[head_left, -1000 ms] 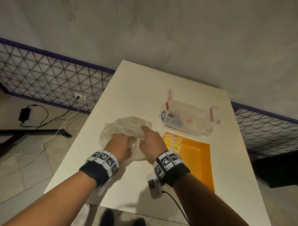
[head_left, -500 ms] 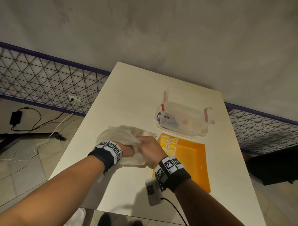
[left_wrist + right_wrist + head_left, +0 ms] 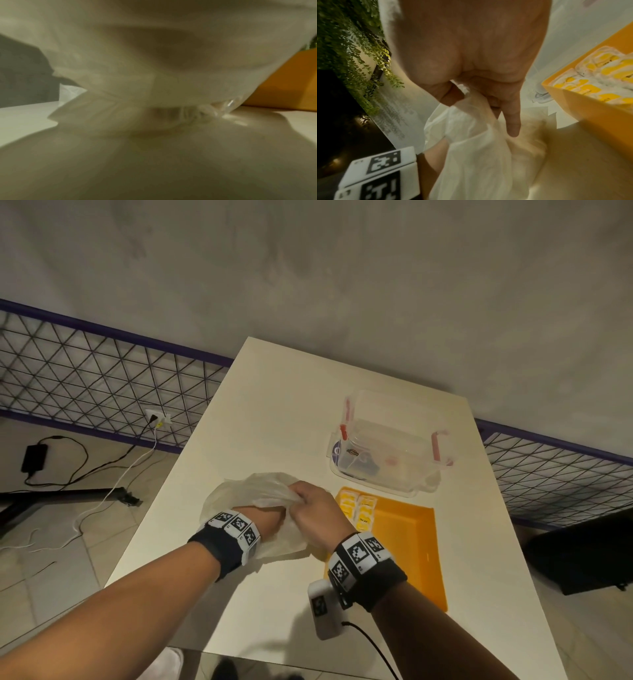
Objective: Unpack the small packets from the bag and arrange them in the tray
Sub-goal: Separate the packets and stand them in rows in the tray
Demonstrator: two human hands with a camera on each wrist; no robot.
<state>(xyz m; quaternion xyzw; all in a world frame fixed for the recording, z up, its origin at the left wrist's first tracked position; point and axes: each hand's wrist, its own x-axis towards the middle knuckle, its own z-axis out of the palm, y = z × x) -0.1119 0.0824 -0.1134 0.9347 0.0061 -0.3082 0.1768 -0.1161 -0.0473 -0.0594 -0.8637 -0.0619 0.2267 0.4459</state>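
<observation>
A thin white plastic bag (image 3: 239, 491) lies crumpled on the white table (image 3: 274, 405), left of the orange tray (image 3: 411, 546). My left hand (image 3: 265, 520) is pushed into the bag's mouth, so its fingers are hidden. In the left wrist view the bag (image 3: 154, 67) fills the frame and no fingers show. My right hand (image 3: 298, 498) pinches the bag's rim and holds it up; the right wrist view shows this hand (image 3: 462, 93) with thumb and fingers closed on the bag (image 3: 471, 155). Several yellow-and-white packets (image 3: 359, 508) lie in rows in the tray's far left corner, also visible as packets (image 3: 599, 75) from the right wrist.
A clear plastic container (image 3: 390, 446) with red latches stands behind the tray. A white device (image 3: 323, 609) with a cable hangs below my right wrist. The table's left edge drops to a floor with cables (image 3: 85, 474). A mesh fence runs along the wall.
My left hand has gone from gripping the outside of the bag to reaching inside it. My right hand has lifted the bag's rim slightly toward the tray.
</observation>
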